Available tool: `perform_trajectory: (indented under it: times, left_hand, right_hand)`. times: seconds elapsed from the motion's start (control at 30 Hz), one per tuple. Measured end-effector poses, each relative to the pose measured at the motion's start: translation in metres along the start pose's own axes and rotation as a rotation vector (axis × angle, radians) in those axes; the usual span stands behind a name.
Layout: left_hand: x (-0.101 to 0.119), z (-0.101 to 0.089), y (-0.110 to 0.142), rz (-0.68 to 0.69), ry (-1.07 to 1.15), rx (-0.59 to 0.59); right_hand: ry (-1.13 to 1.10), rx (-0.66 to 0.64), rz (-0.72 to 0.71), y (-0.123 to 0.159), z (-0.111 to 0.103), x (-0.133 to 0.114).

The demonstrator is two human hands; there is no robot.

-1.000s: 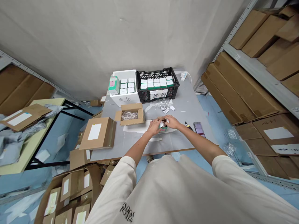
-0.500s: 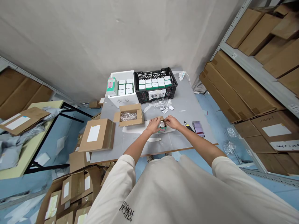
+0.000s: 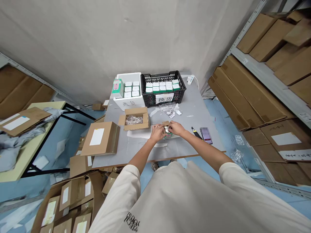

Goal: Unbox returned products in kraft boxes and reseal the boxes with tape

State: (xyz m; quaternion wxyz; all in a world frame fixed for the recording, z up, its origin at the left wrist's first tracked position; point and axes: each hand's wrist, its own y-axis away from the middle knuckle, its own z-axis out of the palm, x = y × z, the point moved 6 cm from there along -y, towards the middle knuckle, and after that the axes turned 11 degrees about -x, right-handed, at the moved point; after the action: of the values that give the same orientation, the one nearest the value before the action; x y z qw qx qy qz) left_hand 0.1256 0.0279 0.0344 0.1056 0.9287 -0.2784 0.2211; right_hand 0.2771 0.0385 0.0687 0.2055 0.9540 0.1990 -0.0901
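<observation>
A small green-and-white box [image 3: 167,136] stands on the grey table with its top open and brown cardboard flaps raised. Something whitish shows inside, too small to name. My left hand [image 3: 157,132] is wrapped around the box's left side. The fingers of my right hand [image 3: 176,128] are bent together at the opening from the right; whatever they pinch is hidden. Left of my hands sits an open carton [image 3: 136,126] with clear plastic wrap [image 3: 134,120] inside. To the right lie a yellow-and-black cutter [image 3: 196,133] and a phone [image 3: 206,135].
A white bin [image 3: 130,103] and a black crate [image 3: 178,97] hold several small boxes at the back. Crumpled plastic and paper scraps [image 3: 172,114] lie before the crate. A closed carton [image 3: 100,139] sits at the left edge. Loaded shelving [image 3: 257,69] stands to the right.
My right hand has shifted slightly left, its fingers now closer over the box's opening. The left hand keeps its hold on the box. The camera view has shifted slightly.
</observation>
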Motion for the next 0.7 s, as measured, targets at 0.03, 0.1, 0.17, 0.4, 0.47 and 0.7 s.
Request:
perform_trajectory:
  times: [0.03, 0.1, 0.17, 0.4, 0.47, 0.7]
  left_hand:
    - [-0.001, 0.001, 0.000, -0.012, 0.006, 0.001]
    - [-0.002, 0.004, -0.002, -0.005, 0.038, -0.012]
    - [-0.003, 0.008, -0.003, 0.020, 0.093, -0.021]
    - [-0.011, 0.015, -0.005, -0.006, 0.220, 0.031]
    - [-0.012, 0.015, -0.005, -0.009, 0.223, 0.034]
    - [-0.009, 0.009, 0.000, -0.031, 0.230, -0.013]
  right_hand:
    - [0.013, -0.020, 0.017, -0.002, -0.001, -0.003]
    - [0.032, -0.067, 0.063, -0.006, -0.002, -0.007]
    - [0.043, -0.106, 0.100, -0.012, -0.001, -0.009]
    - [0.100, -0.158, 0.167, -0.025, 0.003, -0.018]
    - [0.099, -0.169, 0.166, -0.028, 0.004, -0.021]
    - [0.046, -0.057, 0.117, -0.023, 0.003, -0.025]
